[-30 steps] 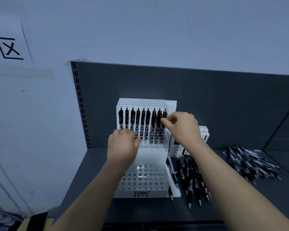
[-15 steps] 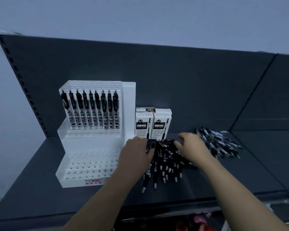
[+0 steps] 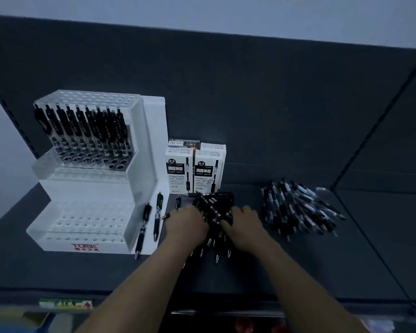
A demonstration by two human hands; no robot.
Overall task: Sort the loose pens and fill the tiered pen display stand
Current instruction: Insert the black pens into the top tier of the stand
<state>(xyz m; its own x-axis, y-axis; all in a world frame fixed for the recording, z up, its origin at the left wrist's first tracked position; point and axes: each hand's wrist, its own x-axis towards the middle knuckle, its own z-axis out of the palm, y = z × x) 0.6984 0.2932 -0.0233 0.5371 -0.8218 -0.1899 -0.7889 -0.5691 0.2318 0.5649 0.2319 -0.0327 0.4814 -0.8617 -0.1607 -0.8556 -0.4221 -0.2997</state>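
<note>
The white tiered pen stand is at the left of the dark shelf. Its top tier holds a row of several black pens; the two lower tiers show only bare holes. A heap of black pens lies in the middle of the shelf. My left hand and my right hand press in on this heap from both sides, fingers curled over the pens. A pen tip sticks out left of my left hand. Two loose pens lie against the stand's right side.
A second heap of pens with clear barrels lies to the right. Two upright white pen boxes stand behind the middle heap, against the dark back panel. The shelf's front edge runs below my forearms.
Both hands left the stand's top tier and came down right to the middle heap, where they have closed in on it. The view turned right and downward.
</note>
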